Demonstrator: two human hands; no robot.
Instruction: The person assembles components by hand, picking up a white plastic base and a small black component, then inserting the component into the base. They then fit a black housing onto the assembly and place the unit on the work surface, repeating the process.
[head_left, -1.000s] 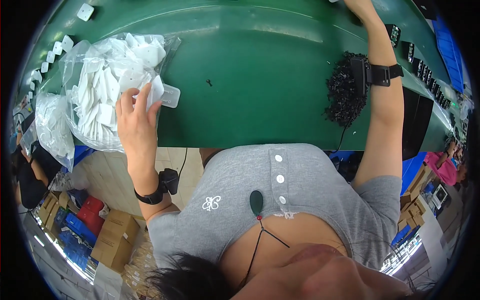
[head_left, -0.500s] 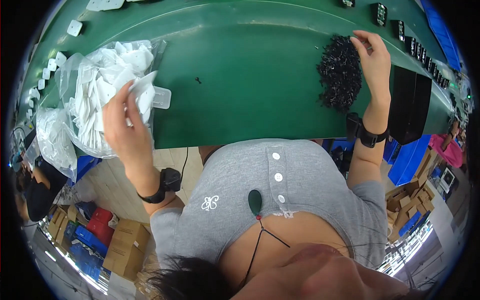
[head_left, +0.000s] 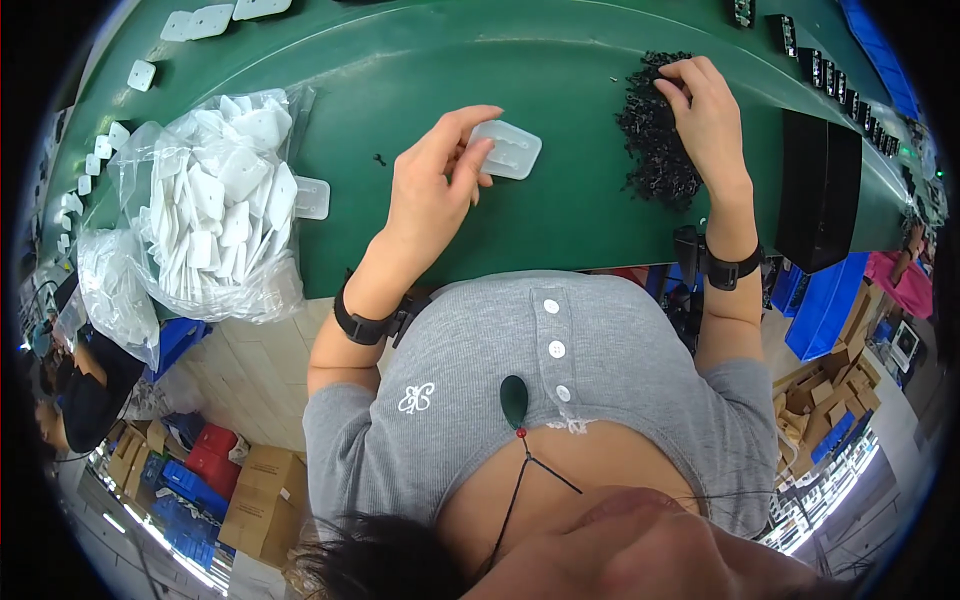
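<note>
Between the thumb and fingers of my left hand (head_left: 437, 180) is a white rectangular plastic plate (head_left: 511, 150) with rounded corners, held over the middle of the green table. My right hand (head_left: 708, 125) is at the far edge of a pile of small black parts (head_left: 655, 150). Its thumb and forefinger are closed together; whatever is in them is too small to make out. To the left lies an open clear bag (head_left: 225, 200) full of similar white plates. One more white plate (head_left: 313, 198) pokes out beside the bag.
A single small black part (head_left: 379, 160) lies on the green table (head_left: 430, 80). A black box (head_left: 820, 190) stands right of the pile. White plates (head_left: 142, 75) line the far left, and black units (head_left: 830, 78) the far right. Another person's arm (head_left: 88, 362) shows at left.
My left hand has come from the bag to the middle of the table, bringing a white plate. My right hand has shifted slightly left over the black pile.
</note>
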